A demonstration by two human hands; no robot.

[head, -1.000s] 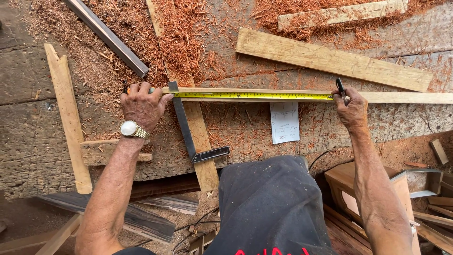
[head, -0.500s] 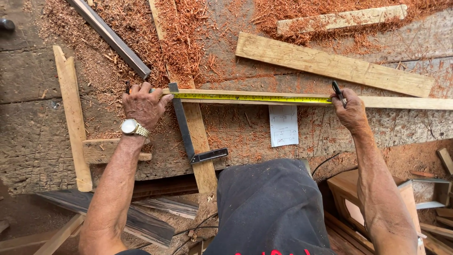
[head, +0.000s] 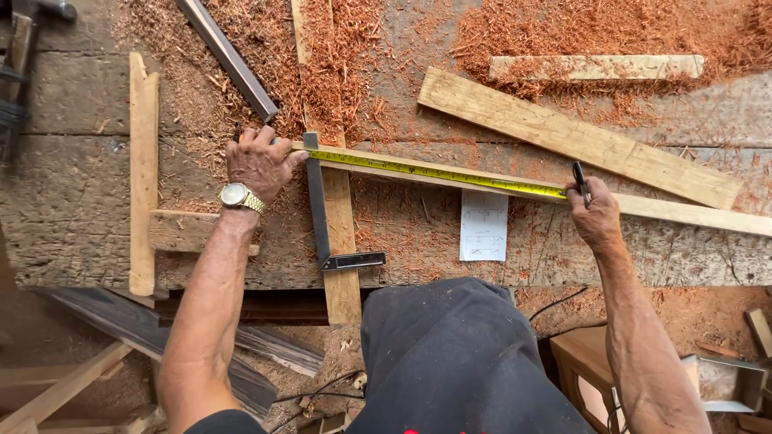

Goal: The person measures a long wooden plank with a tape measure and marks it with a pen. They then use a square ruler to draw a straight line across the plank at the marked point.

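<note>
Head view, and nearest the desk's front edge lies a small white paper slip [head: 483,226], upright rectangle with faint line drawing, just under the tape. One slip, one black-and-steel try square [head: 326,215] lying across an upright pale wooden strip [head: 341,241]. Left hand [head: 259,161], gold wristwatch [head: 239,195] on its wrist, is clenched over the tape's case end, pressing it down on the rough grey wooden desk [head: 64,217]. One yellow measuring tape [head: 434,170] runs stretched along a long thin pale wooden batten [head: 683,213]. Right hand [head: 593,213] pinches a black marker pen [head: 580,178], tip at the tape's far end on the batten. Further back: one broad pale plank [head: 575,137] lying slantwise, one short rough board [head: 595,67], one grey metal bar [head: 229,58]. Reddish sawdust [head: 611,28] covers the far desk; open bare room sits left, by one T-shaped wooden piece [head: 145,177].
</note>
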